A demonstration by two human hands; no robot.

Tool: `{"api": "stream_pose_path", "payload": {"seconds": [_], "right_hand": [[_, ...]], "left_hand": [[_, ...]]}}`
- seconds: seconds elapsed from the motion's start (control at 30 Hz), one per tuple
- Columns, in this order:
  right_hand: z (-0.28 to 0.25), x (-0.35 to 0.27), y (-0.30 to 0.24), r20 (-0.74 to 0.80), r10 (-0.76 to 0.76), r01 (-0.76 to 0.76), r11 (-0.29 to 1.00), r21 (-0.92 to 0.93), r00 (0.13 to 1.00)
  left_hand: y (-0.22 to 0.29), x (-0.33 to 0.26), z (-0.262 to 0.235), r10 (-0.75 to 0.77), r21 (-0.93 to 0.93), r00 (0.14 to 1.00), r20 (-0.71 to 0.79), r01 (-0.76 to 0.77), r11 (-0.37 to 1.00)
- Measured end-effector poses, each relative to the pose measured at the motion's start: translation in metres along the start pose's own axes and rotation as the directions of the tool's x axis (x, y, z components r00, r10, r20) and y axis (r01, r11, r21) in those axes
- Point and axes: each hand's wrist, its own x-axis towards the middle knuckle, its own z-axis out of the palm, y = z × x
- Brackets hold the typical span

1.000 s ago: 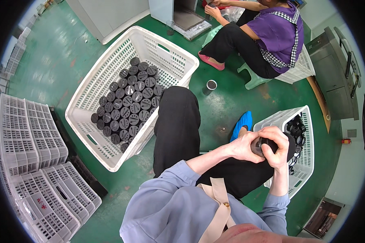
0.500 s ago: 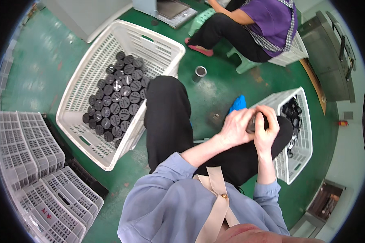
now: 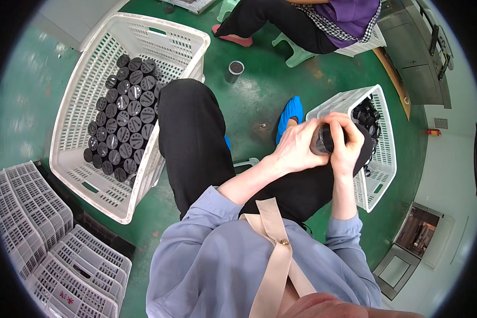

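Observation:
Above my right thigh, my left hand (image 3: 296,147) is closed round a small clear jar (image 3: 319,142) with dark contents. My right hand (image 3: 345,142) grips the jar's black top from the right side, fingers curled over it. The fingers hide much of the jar, and I cannot tell how the top sits. Several black-lidded jars (image 3: 123,117) stand packed together in a white plastic crate (image 3: 191,46) to my left. Beyond my right knee, another white crate (image 3: 388,172) holds loose black pieces that look like lids (image 3: 365,115).
A jar (image 3: 234,72) of dark stuff stands alone on the green floor (image 3: 249,106) ahead. Farther off, a person in purple (image 3: 350,21) sits by a green stool (image 3: 294,50). Stacked white crates (image 3: 34,206) stand at the lower left.
The view has shifted, so the crates and floor jar sit higher and more to the left. Both hands stay on the jar, whose dark top shows more clearly now.

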Motion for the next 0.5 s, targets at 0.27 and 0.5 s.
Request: {"api": "stream_pose_path", "payload": {"seconds": [0.27, 0.5], "right_hand": [[-0.014, 0.012, -0.001, 0.252, -0.172, 0.19, 0.981, -0.048, 0.952], [-0.023, 0.001, -0.006, 0.399, -0.215, 0.234, 0.972, 0.0, 0.892]], "left_hand": [[-0.003, 0.009, -0.012, 0.068, -0.001, 0.998, -0.012, -0.068, 0.998], [-0.002, 0.004, -0.012, 0.021, -0.34, 0.947, 0.321, 0.094, 0.936]]}}
